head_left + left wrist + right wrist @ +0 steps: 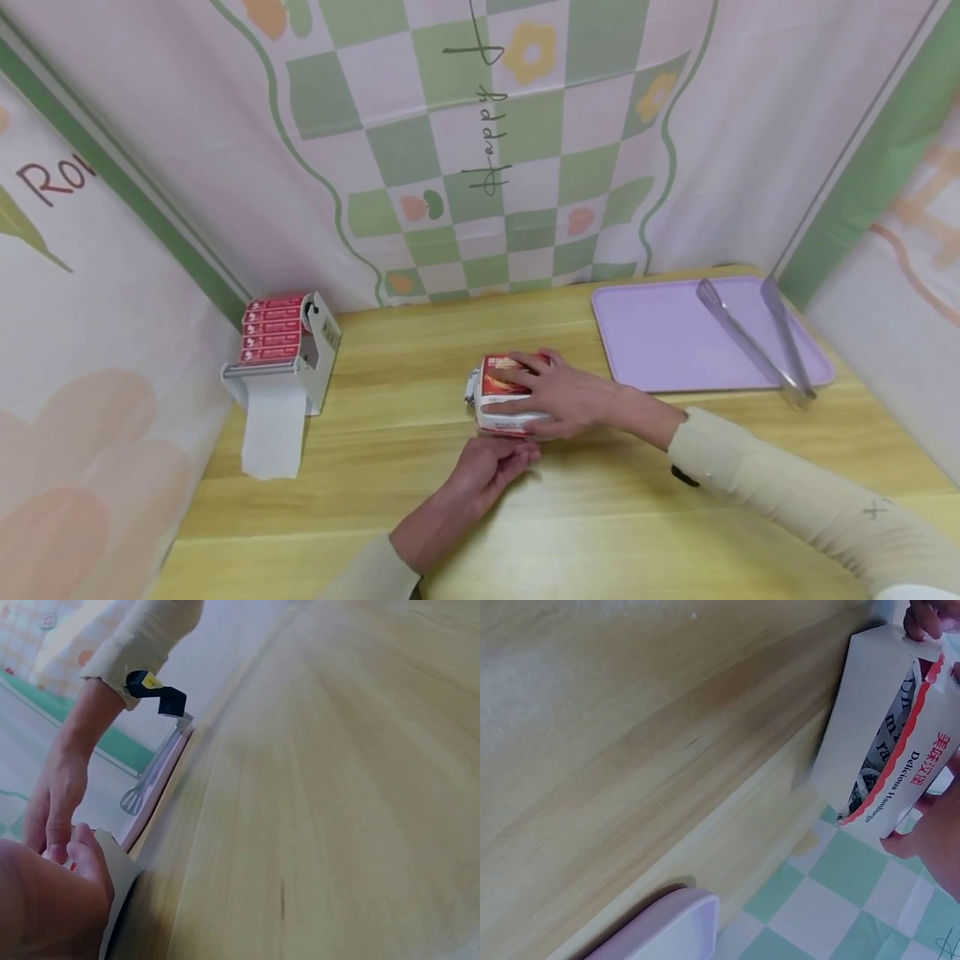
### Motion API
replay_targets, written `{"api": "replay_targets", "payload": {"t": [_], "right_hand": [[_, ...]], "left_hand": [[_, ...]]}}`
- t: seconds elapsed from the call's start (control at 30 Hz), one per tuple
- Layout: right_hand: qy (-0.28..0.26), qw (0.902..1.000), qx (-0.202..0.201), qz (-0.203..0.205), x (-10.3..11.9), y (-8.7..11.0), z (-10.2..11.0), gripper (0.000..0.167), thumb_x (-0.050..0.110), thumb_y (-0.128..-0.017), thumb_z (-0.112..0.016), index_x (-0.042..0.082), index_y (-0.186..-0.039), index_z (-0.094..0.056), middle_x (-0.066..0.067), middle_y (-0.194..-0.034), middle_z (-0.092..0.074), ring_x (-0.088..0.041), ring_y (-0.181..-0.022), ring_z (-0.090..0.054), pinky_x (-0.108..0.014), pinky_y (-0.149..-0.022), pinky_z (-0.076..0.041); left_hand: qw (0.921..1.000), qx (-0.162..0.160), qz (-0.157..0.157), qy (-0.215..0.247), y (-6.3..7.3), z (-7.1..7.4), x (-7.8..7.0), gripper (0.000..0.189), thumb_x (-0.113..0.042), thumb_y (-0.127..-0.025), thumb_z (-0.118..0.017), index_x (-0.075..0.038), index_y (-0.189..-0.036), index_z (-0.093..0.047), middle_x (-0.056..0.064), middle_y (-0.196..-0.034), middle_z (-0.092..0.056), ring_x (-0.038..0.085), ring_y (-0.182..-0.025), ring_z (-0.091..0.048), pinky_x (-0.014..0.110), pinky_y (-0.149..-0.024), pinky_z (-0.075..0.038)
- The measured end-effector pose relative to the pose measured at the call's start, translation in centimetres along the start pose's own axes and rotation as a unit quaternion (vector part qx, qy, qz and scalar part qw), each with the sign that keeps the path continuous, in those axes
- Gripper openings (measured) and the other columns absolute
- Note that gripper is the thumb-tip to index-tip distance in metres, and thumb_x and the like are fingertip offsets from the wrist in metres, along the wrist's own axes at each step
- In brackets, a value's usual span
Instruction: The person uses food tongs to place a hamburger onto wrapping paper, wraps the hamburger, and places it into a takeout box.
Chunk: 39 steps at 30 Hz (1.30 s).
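A red-and-white hamburger box [489, 421] sits on the wooden table, its lid mostly closed. My right hand [566, 400] spreads over the lid and grips the box from above. At the near side, my left hand [487, 471] has bent fingers at the box's edge, by a corner of the lid in the right wrist view. That view also shows a gap along the side of the box [851, 720], with printed wrapping paper [889, 735] inside. Some of this crumpled paper [471, 387] sticks out at the left in the head view.
A lilac tray [652, 333] stands at the back right, with metal tongs [750, 342] lying across it. On the left is a white dispenser [322, 367] with a roll of red labels [272, 329] and a hanging white strip [273, 433]. Printed curtains [465, 167] enclose the table.
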State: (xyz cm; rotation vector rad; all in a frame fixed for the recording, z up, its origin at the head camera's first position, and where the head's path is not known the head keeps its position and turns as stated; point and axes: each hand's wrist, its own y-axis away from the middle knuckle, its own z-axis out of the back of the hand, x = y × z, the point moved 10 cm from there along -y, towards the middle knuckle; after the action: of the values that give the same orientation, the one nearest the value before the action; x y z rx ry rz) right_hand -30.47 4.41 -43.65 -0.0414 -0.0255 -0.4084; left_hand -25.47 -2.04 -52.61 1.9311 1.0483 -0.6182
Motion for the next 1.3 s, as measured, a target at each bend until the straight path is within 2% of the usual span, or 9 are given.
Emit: {"api": "replay_targets", "payload": {"t": [0.3, 0.57, 0.77, 1.03, 1.3], "right_hand": [[0.009, 1.0000, -0.002, -0.001, 0.1, 0.0, -0.1, 0.053, 0.042, -0.100, -0.050, 0.048, -0.151, -0.035, -0.008, -0.163, -0.031, -0.043, -0.148, -0.024, -0.068, -0.104, -0.035], [-0.052, 0.9983, 0.007, -0.026, -1.3, 0.3, -0.3, 0.051, 0.046, -0.102, -0.047, 0.044, -0.152, -0.036, -0.006, -0.165, -0.027, -0.038, -0.152, -0.021, -0.064, -0.111, -0.030], [-0.019, 0.9997, 0.005, -0.017, -1.1, 0.1, -0.3, 0.051, 0.049, -0.102, -0.047, 0.044, -0.151, -0.037, -0.006, -0.162, -0.030, -0.039, -0.150, -0.023, -0.065, -0.108, -0.033], [0.005, 0.9997, -0.009, -0.020, -1.0, 0.2, -0.4, 0.051, 0.048, -0.101, -0.050, 0.044, -0.150, -0.039, -0.007, -0.161, -0.033, -0.039, -0.149, -0.026, -0.066, -0.107, -0.034], [0.026, 0.9992, -0.016, -0.025, -0.7, 0.3, -0.5, 0.050, 0.047, -0.103, -0.045, 0.040, -0.152, -0.038, -0.010, -0.162, -0.032, -0.043, -0.148, -0.027, -0.066, -0.106, -0.036]], "left_hand": [[0.9997, -0.012, 0.004, -0.022, -0.5, 0.1, 0.3, 0.032, 0.003, -0.099, -0.045, 0.009, -0.129, -0.053, 0.012, -0.097, -0.070, 0.015, -0.085, -0.072, 0.018, -0.078, -0.059], [0.9993, -0.020, 0.002, -0.030, -0.8, 0.2, 0.4, 0.027, -0.005, -0.103, -0.045, 0.010, -0.121, -0.059, 0.010, -0.094, -0.074, 0.016, -0.087, -0.073, 0.020, -0.081, -0.059], [0.9991, -0.024, 0.002, -0.035, -0.9, 0.4, 0.4, 0.028, -0.006, -0.104, -0.045, 0.010, -0.123, -0.058, 0.012, -0.098, -0.073, 0.019, -0.094, -0.073, 0.023, -0.086, -0.059], [0.9992, -0.033, 0.002, -0.024, -1.0, 0.6, 1.0, 0.028, -0.007, -0.103, -0.047, 0.010, -0.121, -0.059, 0.013, -0.100, -0.073, 0.017, -0.092, -0.073, 0.023, -0.087, -0.059], [0.9986, -0.034, 0.007, -0.040, -1.1, 0.3, 1.5, 0.030, -0.009, -0.104, -0.046, 0.008, -0.125, -0.058, 0.016, -0.106, -0.072, 0.018, -0.093, -0.073, 0.022, -0.087, -0.058]]}}
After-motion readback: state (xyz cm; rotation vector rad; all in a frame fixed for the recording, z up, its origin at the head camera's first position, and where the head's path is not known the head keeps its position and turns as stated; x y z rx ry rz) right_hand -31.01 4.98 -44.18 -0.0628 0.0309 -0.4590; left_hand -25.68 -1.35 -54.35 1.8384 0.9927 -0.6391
